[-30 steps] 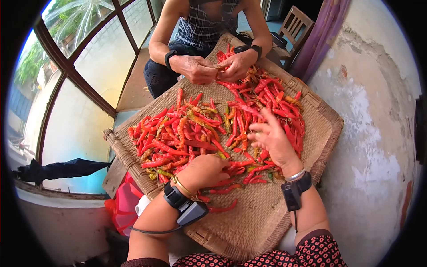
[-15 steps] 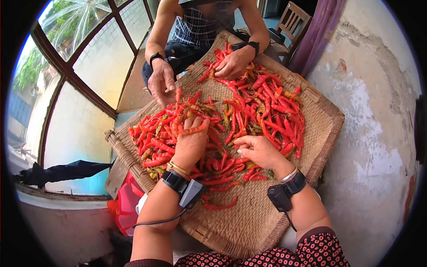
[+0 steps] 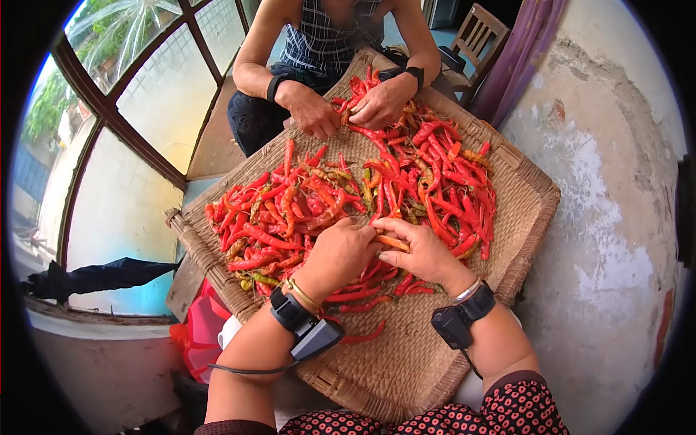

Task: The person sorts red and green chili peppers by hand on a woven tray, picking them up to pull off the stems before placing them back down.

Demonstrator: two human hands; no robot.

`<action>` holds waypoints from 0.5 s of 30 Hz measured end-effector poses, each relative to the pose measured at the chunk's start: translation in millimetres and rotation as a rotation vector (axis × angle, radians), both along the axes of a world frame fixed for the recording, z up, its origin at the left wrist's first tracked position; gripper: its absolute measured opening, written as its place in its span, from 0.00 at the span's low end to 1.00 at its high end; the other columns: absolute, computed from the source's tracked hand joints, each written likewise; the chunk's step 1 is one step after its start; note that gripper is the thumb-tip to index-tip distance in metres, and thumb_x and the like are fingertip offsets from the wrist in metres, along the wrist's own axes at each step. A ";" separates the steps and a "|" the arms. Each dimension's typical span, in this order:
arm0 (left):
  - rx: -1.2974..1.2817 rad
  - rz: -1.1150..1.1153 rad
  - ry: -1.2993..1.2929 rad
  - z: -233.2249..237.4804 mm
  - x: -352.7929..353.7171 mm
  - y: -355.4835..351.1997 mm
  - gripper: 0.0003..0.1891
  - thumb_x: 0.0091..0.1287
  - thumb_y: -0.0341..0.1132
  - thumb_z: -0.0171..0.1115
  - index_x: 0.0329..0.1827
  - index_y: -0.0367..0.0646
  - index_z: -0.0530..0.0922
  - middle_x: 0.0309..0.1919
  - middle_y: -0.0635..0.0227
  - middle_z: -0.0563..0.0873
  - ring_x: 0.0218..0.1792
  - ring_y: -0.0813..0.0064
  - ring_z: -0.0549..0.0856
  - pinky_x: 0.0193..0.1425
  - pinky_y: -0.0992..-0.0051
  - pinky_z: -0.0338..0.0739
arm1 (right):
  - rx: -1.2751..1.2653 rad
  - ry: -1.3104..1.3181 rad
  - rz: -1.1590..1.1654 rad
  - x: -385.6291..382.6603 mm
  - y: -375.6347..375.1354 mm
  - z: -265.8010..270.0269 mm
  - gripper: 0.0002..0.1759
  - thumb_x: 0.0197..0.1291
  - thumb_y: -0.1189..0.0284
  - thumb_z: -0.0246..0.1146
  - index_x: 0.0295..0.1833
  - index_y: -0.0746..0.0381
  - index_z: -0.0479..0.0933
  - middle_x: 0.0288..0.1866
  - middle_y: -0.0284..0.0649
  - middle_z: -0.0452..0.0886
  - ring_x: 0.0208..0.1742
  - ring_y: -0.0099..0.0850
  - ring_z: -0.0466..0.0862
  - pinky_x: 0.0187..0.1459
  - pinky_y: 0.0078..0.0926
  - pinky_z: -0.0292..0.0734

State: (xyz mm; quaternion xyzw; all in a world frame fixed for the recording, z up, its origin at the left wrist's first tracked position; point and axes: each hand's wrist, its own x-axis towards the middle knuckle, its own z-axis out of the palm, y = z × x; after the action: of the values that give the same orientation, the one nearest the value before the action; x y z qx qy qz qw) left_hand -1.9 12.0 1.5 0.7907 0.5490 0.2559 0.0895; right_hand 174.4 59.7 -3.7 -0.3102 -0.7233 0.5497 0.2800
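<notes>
An orange-red chili pepper (image 3: 392, 242) lies in the fingers of my right hand (image 3: 424, 252), closed in a pinch around it. My left hand (image 3: 339, 255) meets it at the pepper's left end, its fingers bent and closed there; the fingertips are partly hidden. Under and around both hands spreads a heap of red chili peppers (image 3: 272, 235), with some green and brownish ones among them. A second pile of chili peppers (image 3: 457, 188) lies to the right. They all rest on a woven tray (image 3: 413, 348) with a raised rim.
Across the tray sits another person (image 3: 330, 43), both hands together over peppers at the far corner. A mottled wall (image 3: 594, 217) stands on the right, and windows (image 3: 123, 203) on the left with a dark umbrella (image 3: 116, 278). A wooden chair (image 3: 478, 36) is behind.
My left hand has moved right and nearer to me, meeting my right hand at the pepper. The other person's hand left the near heap and joined their other hand.
</notes>
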 end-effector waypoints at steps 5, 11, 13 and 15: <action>-0.059 0.032 -0.144 4.4 -1.7 0.2 0.09 0.56 0.37 0.64 0.32 0.41 0.80 0.27 0.63 0.81 0.35 0.60 0.79 0.41 0.65 0.74 | -0.004 -0.140 -0.074 4.8 2.8 18.9 0.08 0.57 0.74 0.63 0.41 0.67 0.78 0.32 0.39 0.82 0.34 0.22 0.81 0.38 0.22 0.76; 0.040 0.287 0.195 -4.6 -24.2 5.5 0.09 0.54 0.38 0.65 0.34 0.42 0.79 0.33 0.64 0.81 0.40 0.61 0.78 0.44 0.65 0.74 | -0.323 0.406 -0.232 18.0 22.6 25.2 0.27 0.61 0.77 0.58 0.66 0.67 0.62 0.45 0.39 0.77 0.39 0.21 0.78 0.40 0.17 0.74; -0.064 0.324 0.330 -5.2 -23.3 4.2 0.10 0.53 0.37 0.65 0.35 0.44 0.79 0.33 0.65 0.80 0.40 0.61 0.77 0.45 0.65 0.74 | -0.281 0.369 -0.269 16.5 23.3 21.4 0.31 0.61 0.76 0.59 0.68 0.66 0.58 0.46 0.38 0.77 0.40 0.22 0.78 0.40 0.17 0.74; -0.073 0.312 0.353 -9.8 -26.0 6.8 0.09 0.53 0.36 0.64 0.35 0.44 0.79 0.32 0.65 0.80 0.40 0.61 0.77 0.45 0.65 0.75 | -0.193 0.163 -0.322 17.7 26.3 7.5 0.30 0.59 0.74 0.61 0.67 0.66 0.62 0.45 0.38 0.78 0.41 0.23 0.79 0.42 0.19 0.75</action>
State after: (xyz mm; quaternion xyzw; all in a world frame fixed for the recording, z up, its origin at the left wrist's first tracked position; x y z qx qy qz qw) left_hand -27.9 18.8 -8.3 0.7251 0.6804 0.1042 -0.0197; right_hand 192.0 86.0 3.8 -0.4016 -0.5833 0.5880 0.3908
